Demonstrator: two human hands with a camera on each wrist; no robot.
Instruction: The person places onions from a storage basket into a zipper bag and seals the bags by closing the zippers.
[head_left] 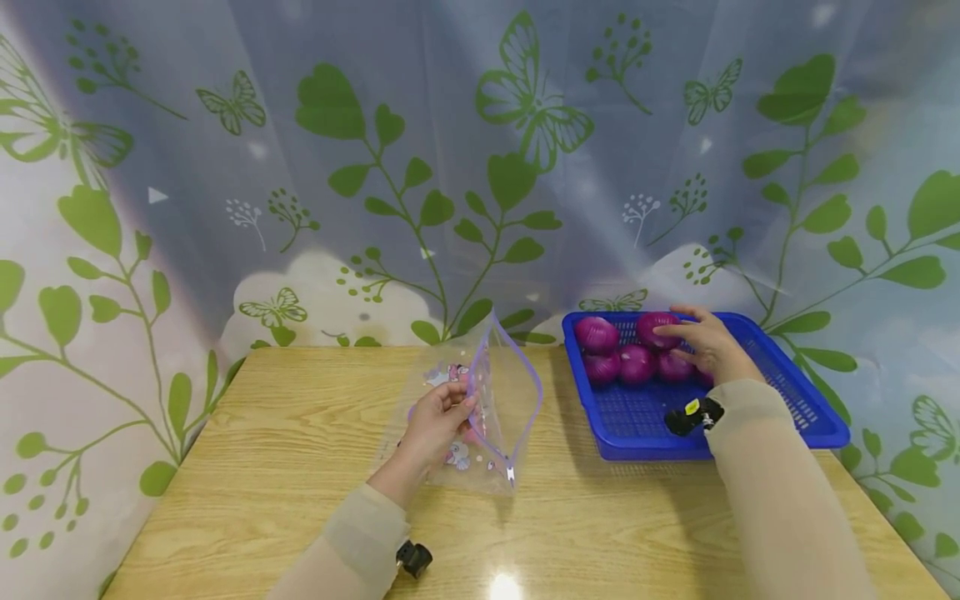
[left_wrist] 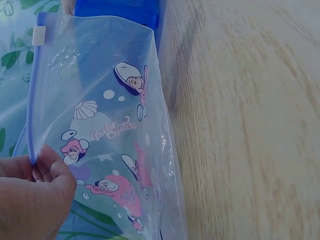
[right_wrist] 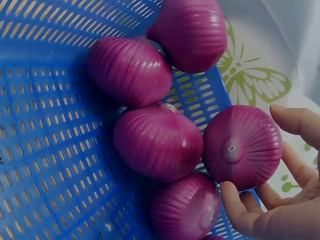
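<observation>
My left hand (head_left: 438, 417) pinches the rim of a clear slider zip bag (left_wrist: 115, 90) with a purple zip edge and cartoon prints. The bag's mouth gapes toward the right in the head view, and its white slider (left_wrist: 39, 35) sits at one end of the zip. Over at the blue basket (head_left: 645, 446), my right hand (head_left: 708, 342) has its fingers and thumb around a red onion (right_wrist: 242, 147) by the back rim. Several other red onions (right_wrist: 157, 142) lie against that one and along the basket's back left; the right hand partly covers some in the head view.
The wooden table (head_left: 277, 442) carries the bag left of the basket. A curtain (head_left: 420, 208) printed with leaves and butterflies hangs right behind the table's back edge. A small black camera is strapped at each wrist.
</observation>
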